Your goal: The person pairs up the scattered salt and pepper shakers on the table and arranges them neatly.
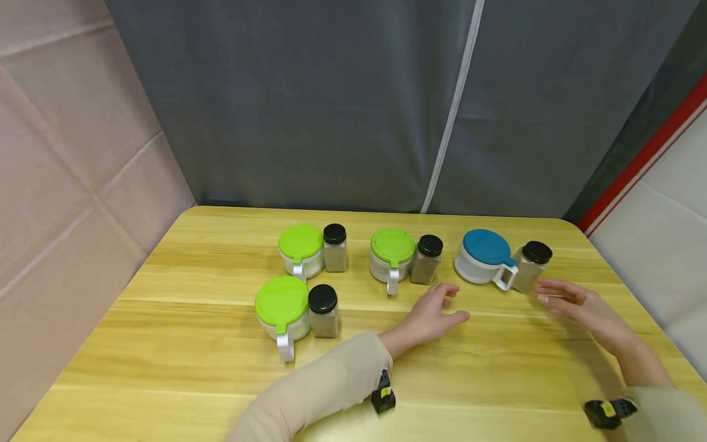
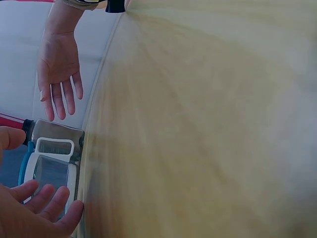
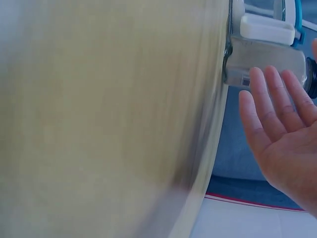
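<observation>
At the right of the table in the head view, a seasoning jar with a blue lid (image 1: 487,247) and white handle stands beside a square glass shaker with a black cap (image 1: 531,265). My right hand (image 1: 588,313) is just in front of the shaker, fingers extended toward it and nothing held. My left hand (image 1: 428,318) hovers before the blue-lidded jar, thumb and fingers spread apart with no object between them. In the left wrist view the left hand's fingers (image 2: 58,206) overlap the jar. In the right wrist view the right palm (image 3: 292,139) faces the camera, fingertips overlapping the shaker.
Green-lidded jars stand at the back left (image 1: 301,245), front left (image 1: 283,307) and back middle (image 1: 392,255). Each has a black-capped shaker beside it: back left (image 1: 335,248), front left (image 1: 323,313), middle (image 1: 426,261). A grey curtain (image 1: 304,110) hangs behind the wooden table (image 1: 166,344).
</observation>
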`<state>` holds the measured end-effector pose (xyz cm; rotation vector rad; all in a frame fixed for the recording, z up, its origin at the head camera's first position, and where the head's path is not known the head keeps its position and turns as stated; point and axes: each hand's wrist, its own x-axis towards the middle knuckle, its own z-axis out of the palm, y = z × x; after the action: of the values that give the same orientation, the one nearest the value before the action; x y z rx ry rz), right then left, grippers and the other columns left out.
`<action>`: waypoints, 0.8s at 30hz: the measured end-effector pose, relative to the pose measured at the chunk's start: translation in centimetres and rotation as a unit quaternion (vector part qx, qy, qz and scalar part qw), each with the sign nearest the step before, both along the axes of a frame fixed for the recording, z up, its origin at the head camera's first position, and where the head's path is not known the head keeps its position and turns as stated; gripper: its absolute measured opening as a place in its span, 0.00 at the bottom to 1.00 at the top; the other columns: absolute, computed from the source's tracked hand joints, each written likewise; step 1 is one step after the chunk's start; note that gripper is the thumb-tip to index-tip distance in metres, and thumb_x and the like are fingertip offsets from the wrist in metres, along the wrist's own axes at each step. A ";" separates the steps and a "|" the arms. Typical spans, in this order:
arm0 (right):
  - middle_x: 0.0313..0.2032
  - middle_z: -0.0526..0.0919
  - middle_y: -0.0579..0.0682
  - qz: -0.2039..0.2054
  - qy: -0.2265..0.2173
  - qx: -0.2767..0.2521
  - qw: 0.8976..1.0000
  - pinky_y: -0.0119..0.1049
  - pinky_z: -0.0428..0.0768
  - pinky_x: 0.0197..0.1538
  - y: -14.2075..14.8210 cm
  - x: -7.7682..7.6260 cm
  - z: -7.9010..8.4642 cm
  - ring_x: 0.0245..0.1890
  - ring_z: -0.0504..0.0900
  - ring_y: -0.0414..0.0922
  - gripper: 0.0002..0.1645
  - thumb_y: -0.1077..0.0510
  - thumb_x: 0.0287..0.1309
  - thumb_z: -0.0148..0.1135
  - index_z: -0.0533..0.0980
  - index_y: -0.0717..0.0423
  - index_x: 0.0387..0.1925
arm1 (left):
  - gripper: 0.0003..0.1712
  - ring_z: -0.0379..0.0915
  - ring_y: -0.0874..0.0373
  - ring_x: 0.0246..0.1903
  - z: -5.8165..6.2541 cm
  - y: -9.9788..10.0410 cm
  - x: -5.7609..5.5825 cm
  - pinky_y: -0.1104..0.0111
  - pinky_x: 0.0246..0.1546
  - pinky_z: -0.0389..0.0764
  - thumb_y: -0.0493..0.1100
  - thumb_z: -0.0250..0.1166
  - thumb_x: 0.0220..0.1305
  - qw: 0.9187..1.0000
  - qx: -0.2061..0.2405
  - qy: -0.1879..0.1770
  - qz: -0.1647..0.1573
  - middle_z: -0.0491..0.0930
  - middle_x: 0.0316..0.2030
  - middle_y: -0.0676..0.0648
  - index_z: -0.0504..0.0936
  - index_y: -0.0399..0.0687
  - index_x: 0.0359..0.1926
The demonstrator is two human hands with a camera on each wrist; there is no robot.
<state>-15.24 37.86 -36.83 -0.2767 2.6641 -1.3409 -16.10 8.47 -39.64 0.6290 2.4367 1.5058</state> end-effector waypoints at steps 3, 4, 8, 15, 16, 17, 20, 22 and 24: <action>0.47 0.72 0.31 0.002 0.003 -0.018 1.000 0.24 0.73 0.38 0.4 -0.3 -0.1 0.41 0.71 0.25 0.27 0.58 0.61 0.50 0.60 0.67 0.59 | 0.29 0.67 0.62 0.46 0.0 0.5 -0.3 0.76 0.43 0.68 0.49 0.62 0.55 1.000 -0.008 -0.002 0.009 0.68 0.48 0.55 0.65 0.47 0.56; 0.46 0.72 0.29 -0.001 0.002 -0.021 1.000 0.23 0.73 0.37 0.5 -0.4 -0.1 0.41 0.71 0.25 0.26 0.58 0.61 0.50 0.61 0.65 0.58 | 0.29 0.67 0.62 0.46 0.0 0.7 -0.4 0.75 0.42 0.68 0.49 0.62 0.55 1.000 -0.012 -0.002 0.012 0.68 0.48 0.55 0.65 0.47 0.57; 0.43 0.72 0.26 -0.020 0.000 -0.041 0.999 0.23 0.73 0.37 0.7 -0.7 -0.1 0.39 0.71 0.24 0.23 0.58 0.61 0.50 0.63 0.63 0.56 | 0.32 0.66 0.63 0.45 0.2 1.4 -1.0 0.74 0.42 0.68 0.51 0.62 0.54 0.999 -0.038 0.005 0.027 0.67 0.48 0.53 0.63 0.46 0.58; 0.42 0.71 0.24 -0.044 -0.016 -0.047 0.998 0.24 0.74 0.37 2.5 -1.9 -1.5 0.39 0.72 0.24 0.30 0.50 0.59 0.52 0.61 0.63 0.58 | 0.39 0.60 0.57 0.55 0.2 2.3 -1.7 0.69 0.52 0.63 0.54 0.59 0.57 0.996 -0.088 0.007 0.035 0.60 0.58 0.46 0.55 0.42 0.64; 0.42 0.71 0.25 -0.049 -0.024 -0.052 0.997 0.25 0.74 0.37 2.9 -2.1 -1.9 0.40 0.72 0.25 0.32 0.48 0.58 0.53 0.61 0.63 0.58 | 0.40 0.57 0.56 0.56 0.1 2.4 -1.8 0.68 0.53 0.62 0.54 0.58 0.57 0.995 -0.090 0.005 0.038 0.58 0.60 0.45 0.54 0.42 0.64; 0.43 0.70 0.26 -0.052 -0.030 -0.057 0.997 0.25 0.74 0.38 3.3 -2.4 -2.4 0.40 0.72 0.25 0.33 0.46 0.58 0.53 0.61 0.61 0.59 | 0.40 0.56 0.55 0.58 0.0 2.5 -1.9 0.67 0.54 0.61 0.54 0.58 0.57 0.995 -0.089 0.003 0.042 0.57 0.61 0.45 0.53 0.42 0.64; 0.46 0.70 0.31 -0.059 -0.045 -0.061 0.995 0.24 0.74 0.39 4.0 -3.1 -3.1 0.41 0.72 0.26 0.36 0.43 0.56 0.53 0.60 0.59 0.60 | 0.41 0.53 0.55 0.59 -0.1 2.8 -2.2 0.67 0.55 0.59 0.54 0.58 0.58 0.996 -0.078 0.009 0.053 0.56 0.61 0.44 0.52 0.41 0.65; 0.48 0.69 0.33 -0.053 -0.047 -0.055 0.996 0.25 0.74 0.39 4.0 -3.4 -3.0 0.41 0.72 0.27 0.35 0.43 0.57 0.53 0.59 0.57 0.61 | 0.42 0.52 0.55 0.59 -0.3 3.1 -2.5 0.67 0.55 0.59 0.54 0.58 0.57 0.996 -0.068 0.018 0.061 0.55 0.62 0.44 0.51 0.42 0.65; 0.48 0.68 0.34 -0.054 -0.047 -0.053 0.996 0.25 0.73 0.38 4.1 -3.7 -3.1 0.41 0.71 0.27 0.34 0.42 0.57 0.53 0.60 0.55 0.60 | 0.42 0.52 0.56 0.59 -0.3 3.4 -2.7 0.68 0.55 0.59 0.55 0.58 0.57 0.996 -0.058 0.027 0.067 0.55 0.62 0.44 0.51 0.42 0.65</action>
<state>-18.99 42.00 -39.90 -0.0794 2.5684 -1.4904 -18.83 11.85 -39.97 0.4997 2.6335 1.3975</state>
